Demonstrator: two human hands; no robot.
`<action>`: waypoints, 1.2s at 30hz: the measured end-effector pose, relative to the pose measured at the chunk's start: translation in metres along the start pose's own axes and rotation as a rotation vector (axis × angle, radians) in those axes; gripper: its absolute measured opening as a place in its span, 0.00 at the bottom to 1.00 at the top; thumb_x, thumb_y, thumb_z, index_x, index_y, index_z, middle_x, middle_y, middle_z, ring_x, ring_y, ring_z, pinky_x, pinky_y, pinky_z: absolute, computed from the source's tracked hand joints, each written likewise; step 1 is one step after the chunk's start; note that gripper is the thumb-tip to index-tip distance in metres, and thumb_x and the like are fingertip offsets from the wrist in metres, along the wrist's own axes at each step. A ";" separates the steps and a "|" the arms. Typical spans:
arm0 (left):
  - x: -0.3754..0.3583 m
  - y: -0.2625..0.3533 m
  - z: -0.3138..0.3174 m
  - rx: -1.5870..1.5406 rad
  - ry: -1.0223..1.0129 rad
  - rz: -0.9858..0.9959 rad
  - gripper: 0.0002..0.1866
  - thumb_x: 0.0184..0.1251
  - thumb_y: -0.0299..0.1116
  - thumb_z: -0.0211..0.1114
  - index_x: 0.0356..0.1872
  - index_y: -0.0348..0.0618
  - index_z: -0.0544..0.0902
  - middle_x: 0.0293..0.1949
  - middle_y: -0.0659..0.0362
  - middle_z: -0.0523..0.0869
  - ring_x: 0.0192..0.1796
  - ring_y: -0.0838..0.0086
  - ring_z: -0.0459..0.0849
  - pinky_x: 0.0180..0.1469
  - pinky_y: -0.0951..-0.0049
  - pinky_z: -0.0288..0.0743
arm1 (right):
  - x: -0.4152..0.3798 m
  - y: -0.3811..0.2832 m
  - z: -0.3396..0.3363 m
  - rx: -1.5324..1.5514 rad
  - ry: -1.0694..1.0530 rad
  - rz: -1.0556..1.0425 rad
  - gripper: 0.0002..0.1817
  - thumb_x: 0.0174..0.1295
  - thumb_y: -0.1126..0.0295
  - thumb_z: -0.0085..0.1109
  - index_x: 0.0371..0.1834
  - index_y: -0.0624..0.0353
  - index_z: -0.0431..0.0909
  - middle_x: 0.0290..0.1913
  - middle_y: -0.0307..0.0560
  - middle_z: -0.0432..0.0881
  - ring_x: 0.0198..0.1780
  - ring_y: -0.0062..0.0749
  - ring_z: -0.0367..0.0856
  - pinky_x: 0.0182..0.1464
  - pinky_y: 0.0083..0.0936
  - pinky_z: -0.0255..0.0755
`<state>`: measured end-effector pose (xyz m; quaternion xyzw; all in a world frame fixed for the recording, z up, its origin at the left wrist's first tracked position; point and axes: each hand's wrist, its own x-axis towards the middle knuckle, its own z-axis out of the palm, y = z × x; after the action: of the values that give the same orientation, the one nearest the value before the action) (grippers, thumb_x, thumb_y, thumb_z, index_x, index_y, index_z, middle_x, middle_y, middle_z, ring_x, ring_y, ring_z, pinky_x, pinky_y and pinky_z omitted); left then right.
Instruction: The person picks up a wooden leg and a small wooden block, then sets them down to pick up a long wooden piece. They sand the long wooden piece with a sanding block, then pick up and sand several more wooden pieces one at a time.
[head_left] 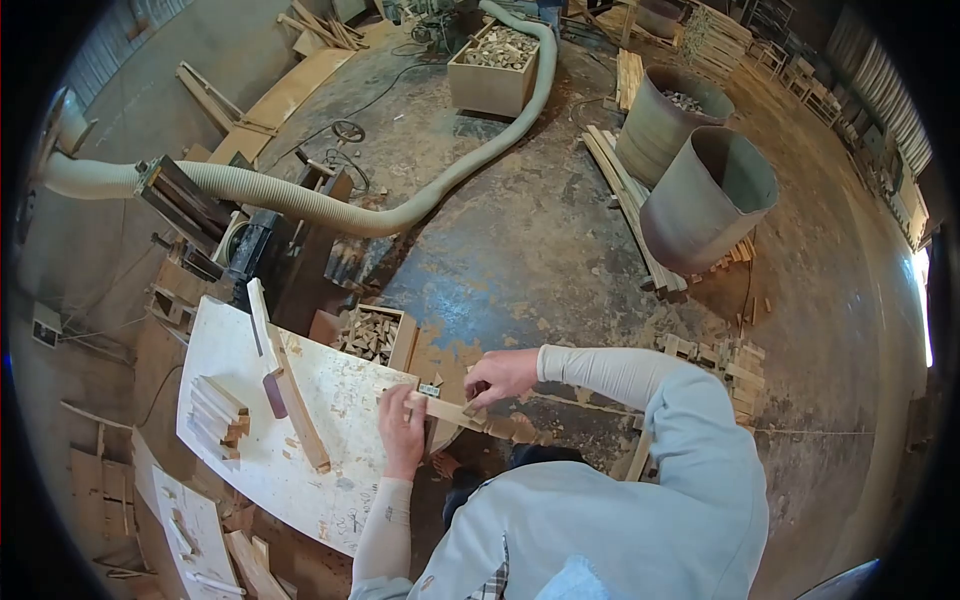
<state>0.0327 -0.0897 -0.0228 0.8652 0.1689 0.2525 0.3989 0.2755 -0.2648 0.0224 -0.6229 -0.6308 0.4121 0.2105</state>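
My left hand (402, 435) is closed round a short pale wooden piece (440, 408), just past the right edge of the white work board. My right hand (500, 376) is at the far end of that piece, its fingers curled together. A small dark edge shows under its fingertips, too small to name. On the white board (340, 400) a long wooden strip (290, 390) lies slantwise beside a dark reddish block (274, 396). A small stack of wooden pieces (218, 412) rests at the board's left.
Behind the board stands a box of wood offcuts (370, 335). A ribbed hose (400, 215) runs from the machine (250, 245) across the floor to a larger offcut bin (490, 85). Two big drums (705, 200) stand at the right, near long planks (635, 210).
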 end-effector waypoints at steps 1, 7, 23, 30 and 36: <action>0.009 -0.006 0.007 0.047 0.057 0.009 0.17 0.81 0.33 0.74 0.62 0.36 0.85 0.57 0.46 0.88 0.63 0.47 0.86 0.67 0.51 0.80 | -0.005 0.009 -0.005 0.033 -0.001 -0.050 0.21 0.80 0.53 0.69 0.58 0.62 0.90 0.46 0.54 0.95 0.48 0.47 0.94 0.52 0.42 0.84; 0.046 -0.028 0.046 0.153 0.084 -0.001 0.20 0.80 0.39 0.75 0.63 0.38 0.86 0.58 0.46 0.87 0.64 0.46 0.84 0.67 0.49 0.78 | -0.025 0.032 -0.055 0.066 0.219 0.069 0.21 0.80 0.55 0.67 0.58 0.65 0.90 0.44 0.52 0.96 0.40 0.40 0.94 0.48 0.39 0.85; 0.047 -0.023 0.070 0.437 0.072 0.007 0.14 0.77 0.40 0.75 0.55 0.44 0.90 0.49 0.52 0.90 0.58 0.51 0.86 0.64 0.49 0.77 | -0.078 0.247 0.004 -0.009 -0.344 0.538 0.14 0.71 0.64 0.71 0.54 0.57 0.94 0.45 0.48 0.98 0.42 0.37 0.95 0.47 0.40 0.87; 0.048 -0.027 0.070 0.475 0.082 0.032 0.12 0.75 0.38 0.75 0.51 0.44 0.91 0.46 0.52 0.90 0.54 0.51 0.87 0.61 0.50 0.78 | -0.116 0.098 -0.341 0.577 1.353 0.177 0.53 0.83 0.34 0.58 0.96 0.57 0.47 0.82 0.60 0.73 0.75 0.51 0.82 0.71 0.45 0.80; 0.048 -0.024 0.072 0.469 0.099 0.016 0.09 0.75 0.36 0.74 0.49 0.44 0.92 0.45 0.53 0.90 0.54 0.52 0.87 0.60 0.50 0.78 | -0.072 0.091 -0.303 0.079 1.123 0.015 0.38 0.80 0.44 0.68 0.80 0.64 0.80 0.69 0.57 0.91 0.68 0.42 0.89 0.74 0.40 0.81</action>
<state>0.1105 -0.0948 -0.0671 0.9220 0.2355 0.2518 0.1764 0.5771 -0.2661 0.1423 -0.7427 -0.4016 0.0420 0.5341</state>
